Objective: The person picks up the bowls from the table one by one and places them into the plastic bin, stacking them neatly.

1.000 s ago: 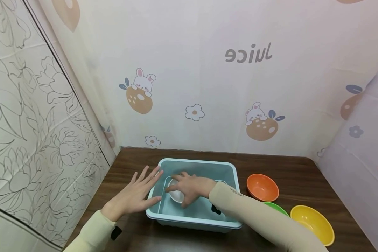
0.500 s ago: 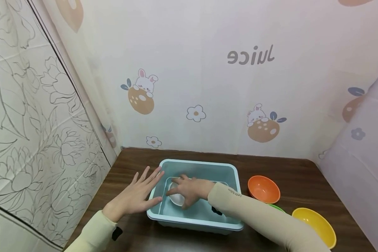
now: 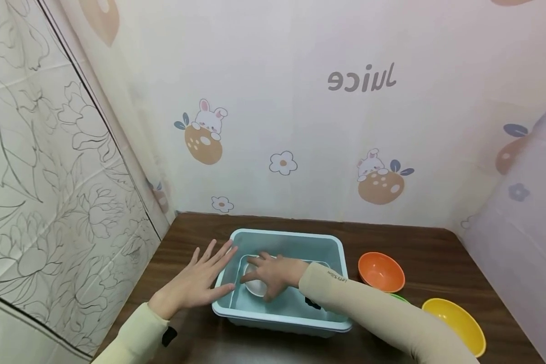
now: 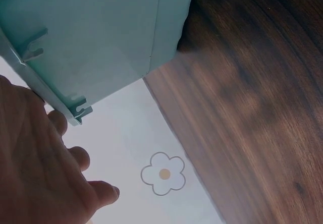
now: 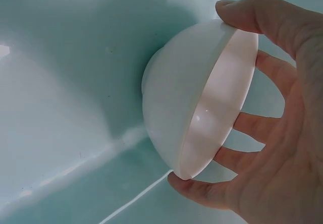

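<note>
A white bowl (image 5: 171, 93) sits inside the light blue plastic basin (image 3: 282, 318), toward its left side. My right hand (image 3: 275, 274) reaches into the basin and holds the bowl by its rim. In the right wrist view, thumb and spread fingertips lie around the rim, and the bowl's inside faces the palm. My left hand (image 3: 200, 283) is at the basin's left side with its fingers spread, near the rim. From the left wrist view, fingers lie against or very close to the rim's underside; contact is hard to tell.
Right of the basin stand an orange bowl (image 3: 381, 272) and a yellow bowl (image 3: 457, 326). A green bowl (image 3: 399, 298) is mostly hidden behind my right sleeve. All stand on a dark wooden table (image 3: 200, 222) with patterned curtains behind and at the sides.
The view has shifted slightly, and my right forearm covers more of the green bowl than a second ago. Both hands stay in nearly the same place.
</note>
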The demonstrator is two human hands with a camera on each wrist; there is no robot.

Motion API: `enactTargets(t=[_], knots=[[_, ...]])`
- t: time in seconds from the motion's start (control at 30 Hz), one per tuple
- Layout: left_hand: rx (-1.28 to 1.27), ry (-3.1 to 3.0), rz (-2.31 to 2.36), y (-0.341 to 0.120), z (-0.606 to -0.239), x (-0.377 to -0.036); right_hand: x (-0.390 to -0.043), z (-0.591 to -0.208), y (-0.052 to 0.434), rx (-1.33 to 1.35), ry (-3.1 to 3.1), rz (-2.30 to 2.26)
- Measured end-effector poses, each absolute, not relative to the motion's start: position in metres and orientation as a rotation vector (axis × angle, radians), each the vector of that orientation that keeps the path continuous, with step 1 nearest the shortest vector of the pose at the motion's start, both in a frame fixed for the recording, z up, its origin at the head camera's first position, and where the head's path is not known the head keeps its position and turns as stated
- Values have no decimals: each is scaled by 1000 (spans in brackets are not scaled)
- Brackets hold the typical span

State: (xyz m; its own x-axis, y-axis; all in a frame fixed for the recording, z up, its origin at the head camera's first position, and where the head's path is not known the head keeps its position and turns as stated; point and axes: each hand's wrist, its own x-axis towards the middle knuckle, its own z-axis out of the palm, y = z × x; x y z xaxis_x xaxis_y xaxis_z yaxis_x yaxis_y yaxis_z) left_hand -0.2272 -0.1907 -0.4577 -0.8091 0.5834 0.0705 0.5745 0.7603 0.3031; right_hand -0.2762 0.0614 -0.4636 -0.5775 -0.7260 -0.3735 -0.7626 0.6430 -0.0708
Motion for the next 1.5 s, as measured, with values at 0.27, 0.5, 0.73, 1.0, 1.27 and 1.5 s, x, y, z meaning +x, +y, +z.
enactTargets(t=[0.27,0.5,0.73,1.0,1.27,1.5], knots=[[955,2901,497,-191,-458,-227,-276,-467,61,-1162,2476,94],[964,2904,520,-192,-461,-225,-276,-471,59,-1163,2470,94],[966,2895,545,-194,-464,-220,-271,-476,60,-1274,2477,213],[979,2917,542,-192,-461,-222,-270,-473,62,-1303,2495,271],[984,2925,530,-192,-462,-224,-267,-466,63,-1301,2492,292],[984,2930,520,-192,-459,-225,-263,-461,63,-1303,2469,296]])
